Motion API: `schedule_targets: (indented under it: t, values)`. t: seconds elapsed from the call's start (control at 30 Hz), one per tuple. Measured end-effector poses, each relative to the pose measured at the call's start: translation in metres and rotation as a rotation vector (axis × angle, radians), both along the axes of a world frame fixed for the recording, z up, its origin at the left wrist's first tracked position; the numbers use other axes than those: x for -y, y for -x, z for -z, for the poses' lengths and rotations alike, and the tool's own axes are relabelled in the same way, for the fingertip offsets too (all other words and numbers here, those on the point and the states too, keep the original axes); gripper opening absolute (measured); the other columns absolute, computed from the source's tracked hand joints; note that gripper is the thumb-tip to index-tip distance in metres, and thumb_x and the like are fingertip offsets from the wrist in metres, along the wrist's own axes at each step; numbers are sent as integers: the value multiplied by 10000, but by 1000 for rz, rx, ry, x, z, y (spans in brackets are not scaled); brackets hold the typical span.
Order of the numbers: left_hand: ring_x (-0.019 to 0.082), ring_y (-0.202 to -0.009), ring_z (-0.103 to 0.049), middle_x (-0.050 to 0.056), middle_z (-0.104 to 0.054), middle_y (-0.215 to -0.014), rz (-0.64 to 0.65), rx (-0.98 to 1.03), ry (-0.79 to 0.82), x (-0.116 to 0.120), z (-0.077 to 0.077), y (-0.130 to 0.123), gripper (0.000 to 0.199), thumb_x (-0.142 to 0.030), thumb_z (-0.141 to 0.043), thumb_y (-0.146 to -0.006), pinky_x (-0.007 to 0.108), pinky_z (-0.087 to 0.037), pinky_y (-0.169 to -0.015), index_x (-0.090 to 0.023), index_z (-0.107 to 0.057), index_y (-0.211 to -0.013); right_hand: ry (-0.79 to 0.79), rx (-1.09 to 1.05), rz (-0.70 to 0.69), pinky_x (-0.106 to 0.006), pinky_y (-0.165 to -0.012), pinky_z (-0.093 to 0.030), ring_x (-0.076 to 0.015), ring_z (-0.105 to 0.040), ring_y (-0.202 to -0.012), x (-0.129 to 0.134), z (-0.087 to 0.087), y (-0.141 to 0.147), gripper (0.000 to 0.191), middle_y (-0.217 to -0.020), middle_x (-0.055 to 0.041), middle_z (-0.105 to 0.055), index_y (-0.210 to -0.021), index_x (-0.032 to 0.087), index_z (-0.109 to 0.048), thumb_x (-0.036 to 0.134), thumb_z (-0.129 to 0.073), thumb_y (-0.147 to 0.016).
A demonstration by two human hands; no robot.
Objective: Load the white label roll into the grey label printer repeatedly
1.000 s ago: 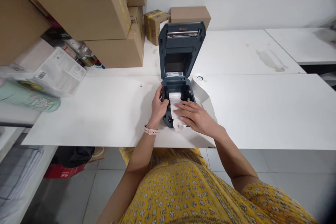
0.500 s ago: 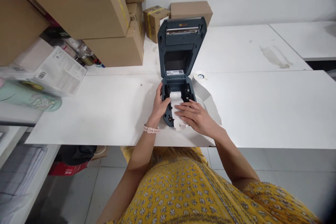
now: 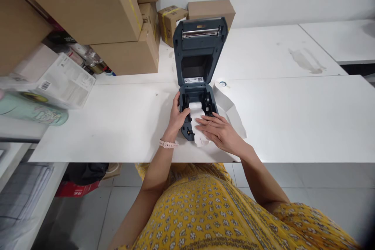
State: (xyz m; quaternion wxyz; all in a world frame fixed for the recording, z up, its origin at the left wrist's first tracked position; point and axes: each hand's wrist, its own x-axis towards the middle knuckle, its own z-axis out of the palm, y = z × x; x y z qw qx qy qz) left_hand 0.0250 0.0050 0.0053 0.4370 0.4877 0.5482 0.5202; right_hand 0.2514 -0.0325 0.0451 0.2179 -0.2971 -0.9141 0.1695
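Observation:
A dark grey label printer [image 3: 183, 129] stands on the white table with its lid [image 3: 193, 52] raised. Inside it sits a small white label roll [image 3: 195, 105], and its paper strip [image 3: 197, 119] runs forward over the front edge, ending in a torn, crumpled tip. My left hand [image 3: 176, 117] grips the printer's left side, thumb over the inner rim and fingers along the outer wall. My right hand [image 3: 219, 131] lies over the strip and the printer's right front, fingers stretched out, tips on the paper. It hides the printer's front right corner.
Cardboard boxes [image 3: 125, 56] are stacked at the back left, with smaller boxes [image 3: 172, 23] behind the printer. A loose strip of white backing paper [image 3: 231, 109] curls right of it. At far left are a green bottle [image 3: 38, 109] and a white carton [image 3: 68, 80].
Both hands keep nearly the same places on the printer and paper. The view has shifted slightly.

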Motion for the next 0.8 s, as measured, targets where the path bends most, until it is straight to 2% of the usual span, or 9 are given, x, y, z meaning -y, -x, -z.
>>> schedule_targets:
  t: [0.13, 0.37, 0.5, 0.8]
  values:
    - [302, -1620, -296, 86, -398, -1701, -17, 24, -7, 0, -1, -1, 815, -254, -712, -864, 470, -279, -1321, -292, -353, -1594, -20, 5, 10, -581, -1207, -461, -234, -582, -1443, 6, -2, 0, 350, -1507, 11, -648, -1377, 314, -671, 255, -476, -1093]
    - [302, -1612, -309, 84, -427, -1677, -13, 32, -1, -1, -2, -1, 818, -313, -744, -861, 473, -281, -1317, -306, -359, -1582, -54, 8, 18, -582, -1195, -477, -247, -579, -1447, 13, -1, -1, 344, -1503, 8, -651, -1380, 295, -663, 253, -468, -1099]
    - [296, -1606, -326, 91, -427, -1680, -27, 67, 5, -1, -1, -2, 823, -282, -742, -841, 470, -299, -1310, -291, -370, -1575, -53, 2, 17, -589, -1190, -483, -251, -580, -1446, 13, 0, -2, 354, -1499, 6, -654, -1392, 301, -655, 247, -474, -1094]
    - [308, -1616, -305, 97, -421, -1684, -11, 61, 32, 0, -6, -1, 836, -304, -747, -844, 465, -324, -1300, -286, -357, -1583, 15, -17, -34, -587, -1217, -466, -235, -543, -1481, 21, -5, -9, 329, -1500, 7, -655, -1380, 299, -652, 262, -512, -1085]
